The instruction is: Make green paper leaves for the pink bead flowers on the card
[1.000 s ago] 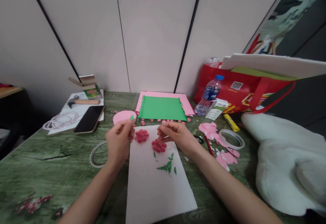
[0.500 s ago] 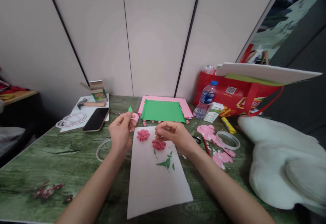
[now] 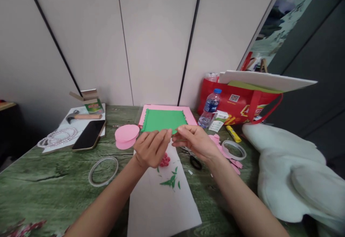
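A small green paper leaf [image 3: 174, 131] is pinched between the fingertips of both hands, above the upper end of a white paper sheet [image 3: 161, 208]. My left hand [image 3: 152, 147] holds it from the left, back of the hand toward me. From the other side, my right hand [image 3: 195, 140] has thumb and fingers closed on it. Below them a cluster of pink paper flowers [image 3: 165, 160] lies on the sheet, partly covered by my left hand. Several green paper scraps [image 3: 169, 182] are scattered closer to me on that sheet.
Green paper [image 3: 163, 119] lies on pink sheets at the back. Scissors [image 3: 195, 162], a tape roll [image 3: 234, 150] and a glue stick [image 3: 233, 133] are on the right, near a water bottle [image 3: 210, 109]. Pink paper circles [image 3: 126, 134], another tape ring [image 3: 104, 171] and a phone [image 3: 90, 135] lie left.
My left hand has brought the green leaf rightward to meet my right hand, whose fingers now touch it too. Pink circles and scissors have come into fuller view. The camera view has shifted.
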{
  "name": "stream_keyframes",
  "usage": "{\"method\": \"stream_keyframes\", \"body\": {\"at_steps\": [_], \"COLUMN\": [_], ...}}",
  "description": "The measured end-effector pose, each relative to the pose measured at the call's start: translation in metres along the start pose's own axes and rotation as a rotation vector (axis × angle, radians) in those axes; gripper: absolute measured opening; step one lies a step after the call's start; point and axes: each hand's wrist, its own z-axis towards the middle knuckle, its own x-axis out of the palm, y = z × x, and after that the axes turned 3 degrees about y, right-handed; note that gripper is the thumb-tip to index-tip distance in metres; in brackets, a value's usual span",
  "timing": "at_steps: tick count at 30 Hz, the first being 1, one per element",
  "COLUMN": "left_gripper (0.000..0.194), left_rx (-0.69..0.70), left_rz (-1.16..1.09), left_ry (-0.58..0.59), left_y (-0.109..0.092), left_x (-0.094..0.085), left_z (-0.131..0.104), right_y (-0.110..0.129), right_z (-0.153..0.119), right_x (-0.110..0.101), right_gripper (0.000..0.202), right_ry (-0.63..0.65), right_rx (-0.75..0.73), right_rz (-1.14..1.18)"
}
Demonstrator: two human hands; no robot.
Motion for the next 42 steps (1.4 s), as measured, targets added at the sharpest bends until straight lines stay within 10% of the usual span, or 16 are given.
{"method": "stream_keyframes", "body": {"at_steps": [5, 10, 15, 42], "left_gripper": [0.031, 0.020, 0.042, 0.041], "left_rx": [-0.094, -1.160, -1.575, -1.837], "left_rz": [-0.112, -0.811, -1.374, -1.732], "left_ry": [0.049, 0.124, 0.216, 0.556], "left_y": [-0.006, -0.018, -0.021, -0.011], "left_x": [0.008, 0.009, 0.003, -0.007], "left_z": [-0.004, 0.009, 0.026, 0.032], "right_y": [0.000, 0.003, 0.005, -0.006], "right_z": [0.004, 0.008, 0.007, 0.010], "right_x": [-0.002, -0.009, -0.011, -0.010], "right_gripper": [0.021, 0.022, 0.022, 0.021], "right_ry": [-0.057, -0.091, -0.089, 0.028], "right_rx": [-0.052, -0.075, -0.059, -0.036], "right_rz": [-0.036, -0.090, -0.146, -0.193]}}
